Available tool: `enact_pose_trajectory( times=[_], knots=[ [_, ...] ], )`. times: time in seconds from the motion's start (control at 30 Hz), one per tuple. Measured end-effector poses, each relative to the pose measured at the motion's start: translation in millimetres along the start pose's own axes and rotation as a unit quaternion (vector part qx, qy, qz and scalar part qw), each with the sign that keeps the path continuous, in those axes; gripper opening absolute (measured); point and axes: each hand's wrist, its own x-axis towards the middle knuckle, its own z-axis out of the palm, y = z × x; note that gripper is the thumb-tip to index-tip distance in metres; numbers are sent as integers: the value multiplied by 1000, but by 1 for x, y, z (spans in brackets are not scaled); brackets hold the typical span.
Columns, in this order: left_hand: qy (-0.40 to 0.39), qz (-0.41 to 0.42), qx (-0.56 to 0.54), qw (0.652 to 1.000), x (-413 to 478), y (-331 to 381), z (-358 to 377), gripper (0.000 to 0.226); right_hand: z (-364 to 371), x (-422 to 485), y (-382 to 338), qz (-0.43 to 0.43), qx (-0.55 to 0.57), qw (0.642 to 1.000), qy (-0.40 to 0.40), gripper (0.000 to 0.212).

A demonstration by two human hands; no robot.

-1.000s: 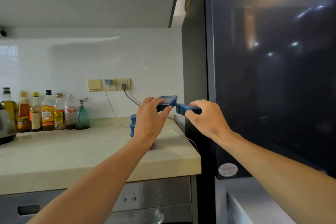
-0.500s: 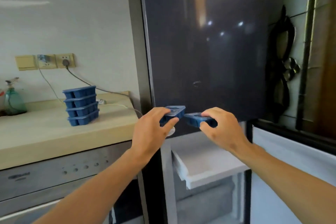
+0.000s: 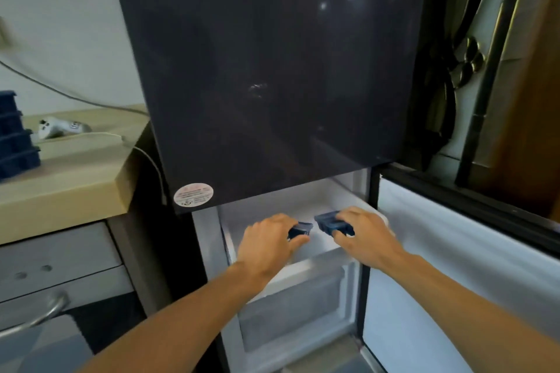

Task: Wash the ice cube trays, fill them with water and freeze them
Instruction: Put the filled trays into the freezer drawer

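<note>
My left hand [image 3: 268,241] grips a small blue ice cube tray [image 3: 300,229] from above. My right hand [image 3: 363,230] holds a second blue ice cube tray [image 3: 328,222] beside it. Both trays hover just over the white pulled-out freezer drawer [image 3: 298,271], under the dark upper fridge door [image 3: 266,70]. A stack of several more blue ice cube trays [image 3: 16,142] stands on the beige counter [image 3: 75,172] at the far left, partly cut off by the frame edge.
The freezer door [image 3: 454,266] hangs open to the right. A lower frosted freezer drawer [image 3: 294,309] sits under the open one. A white plug and cable [image 3: 57,128] lie on the counter. An appliance with a metal handle [image 3: 39,316] is at lower left.
Both hands have dropped with their trays from in front of the fridge door down into the open freezer drawer. My view has swung right and down, away from the counter.
</note>
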Motion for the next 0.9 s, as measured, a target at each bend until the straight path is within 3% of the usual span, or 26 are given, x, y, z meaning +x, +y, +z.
enact_pose_trajectory(
  times=[0.2,0.4,0.53,0.73,0.9],
  knots=[
    [-30,-62,6,998,54,-3,51,29,32,51,42,6,12,998,-61,28],
    [-7,-132,-15,991,94,-12,84,29,57,98,51,0,35,996,-82,36],
    [-25,-174,-68,982,109,-17,108,36,65,118,57,-13,-87,991,-101,41],
    [-88,-144,-98,981,112,-15,130,29,63,127,59,-74,-283,952,-91,38],
    [-135,-130,-100,977,126,-15,129,42,66,123,58,-27,-190,975,-115,40]
  ],
)
